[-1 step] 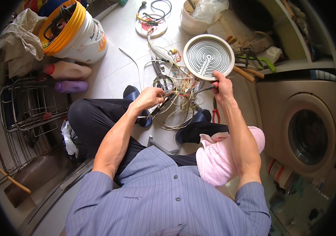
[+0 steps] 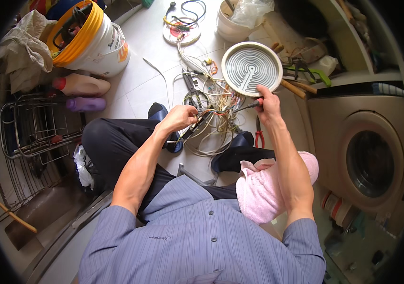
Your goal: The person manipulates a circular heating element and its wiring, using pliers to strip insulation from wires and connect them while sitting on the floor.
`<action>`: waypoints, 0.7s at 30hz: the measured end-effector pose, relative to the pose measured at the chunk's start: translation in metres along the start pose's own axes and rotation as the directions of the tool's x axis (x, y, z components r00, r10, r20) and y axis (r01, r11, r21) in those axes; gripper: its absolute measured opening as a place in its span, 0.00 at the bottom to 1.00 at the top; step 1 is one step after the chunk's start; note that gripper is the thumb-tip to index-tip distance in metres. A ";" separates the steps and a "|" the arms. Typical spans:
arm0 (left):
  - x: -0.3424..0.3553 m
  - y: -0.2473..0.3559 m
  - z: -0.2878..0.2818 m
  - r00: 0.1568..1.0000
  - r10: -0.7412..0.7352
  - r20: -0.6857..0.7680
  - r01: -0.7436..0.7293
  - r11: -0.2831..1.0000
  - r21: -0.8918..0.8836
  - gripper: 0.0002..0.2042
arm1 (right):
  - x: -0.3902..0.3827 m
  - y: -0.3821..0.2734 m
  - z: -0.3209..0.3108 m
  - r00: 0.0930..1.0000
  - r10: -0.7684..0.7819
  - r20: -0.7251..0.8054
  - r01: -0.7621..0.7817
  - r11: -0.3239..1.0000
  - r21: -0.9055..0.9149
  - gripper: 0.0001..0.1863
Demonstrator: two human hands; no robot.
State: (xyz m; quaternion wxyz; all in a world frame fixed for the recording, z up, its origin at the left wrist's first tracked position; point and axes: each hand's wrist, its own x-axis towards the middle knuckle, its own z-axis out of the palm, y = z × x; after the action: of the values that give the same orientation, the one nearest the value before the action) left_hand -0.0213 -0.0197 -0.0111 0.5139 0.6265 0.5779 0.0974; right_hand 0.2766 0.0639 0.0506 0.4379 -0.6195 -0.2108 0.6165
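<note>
I sit on a tiled floor with a tangle of white and coloured wires (image 2: 210,124) between my feet. My left hand (image 2: 181,117) is closed on a dark part in the wire bundle. My right hand (image 2: 269,102) grips a thin dark tool (image 2: 245,107) whose tip points left into the wires. Just above that hand, a round white heating plate with spiral grooves (image 2: 251,67) leans tilted, its wires running down into the tangle. A pink towel (image 2: 261,191) lies over my right knee.
Red-handled pliers (image 2: 258,136) lie by my right foot. A yellow-rimmed white bucket (image 2: 98,47), a pink bottle (image 2: 81,85) and a purple bottle (image 2: 83,104) stand at left above a wire rack (image 2: 30,124). A washing machine (image 2: 367,156) is at right. Another round disc (image 2: 181,31) lies farther off.
</note>
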 end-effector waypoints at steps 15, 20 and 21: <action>-0.007 -0.004 0.043 0.871 0.037 0.490 0.201 0.884 -0.423 0.14 | -0.012 -0.016 -0.030 0.992 -0.120 -0.038 0.121 0.992 0.041 0.11; -0.018 0.015 0.011 0.953 0.020 0.301 0.213 0.664 -0.717 0.10 | -0.013 -0.018 -0.032 0.990 -0.122 -0.077 0.127 0.990 0.061 0.10; -0.014 0.010 0.009 0.965 0.000 0.261 0.201 0.638 -0.743 0.11 | -0.013 -0.017 -0.032 0.990 -0.119 -0.077 0.124 0.991 0.059 0.10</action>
State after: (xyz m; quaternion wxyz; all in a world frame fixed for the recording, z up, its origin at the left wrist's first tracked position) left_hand -0.0132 -0.0342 -0.0007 0.7995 0.3246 0.4514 0.2274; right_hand 0.3093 0.0535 0.0671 0.5016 -0.6136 -0.2123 0.5717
